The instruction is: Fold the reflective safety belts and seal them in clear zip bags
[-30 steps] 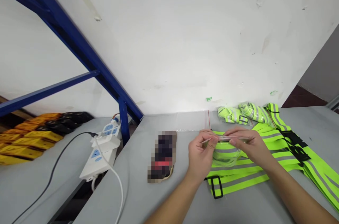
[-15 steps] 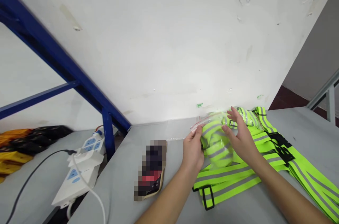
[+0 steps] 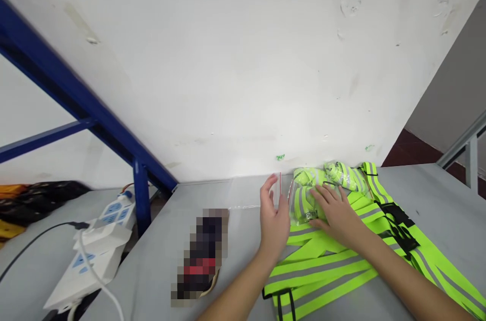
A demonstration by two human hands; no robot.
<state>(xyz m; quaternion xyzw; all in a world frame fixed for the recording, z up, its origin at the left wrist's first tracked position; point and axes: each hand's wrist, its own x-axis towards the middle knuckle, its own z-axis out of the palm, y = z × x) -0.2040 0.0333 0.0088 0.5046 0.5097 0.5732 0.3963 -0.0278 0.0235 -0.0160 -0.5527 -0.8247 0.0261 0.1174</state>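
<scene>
A clear zip bag (image 3: 301, 202) with a rolled neon-yellow reflective strap inside lies on the pile, near the wall. My right hand (image 3: 337, 213) rests on this bag, fingers spread and flat. Just left of the bag is my left hand (image 3: 274, 219), its thumb and fingers apart and nothing between them. Behind, another bagged roll (image 3: 309, 175) and a further one (image 3: 343, 174) sit against the wall. Loose reflective straps (image 3: 322, 268) with grey stripes spread under and in front of my right hand. Black buckles (image 3: 404, 232) gather at their right.
A phone-like object (image 3: 201, 255), blurred out, lies left on the grey table (image 3: 243, 240). White power strips (image 3: 94, 255) with cables stand beyond the blue metal frame (image 3: 140, 194). Dark and yellow items (image 3: 41, 197) lie far left. A white wall (image 3: 246, 68) rises behind.
The bagged strap has gone from my left hand down onto the pile. My left hand has let go and opened. My right hand has lowered onto the bag.
</scene>
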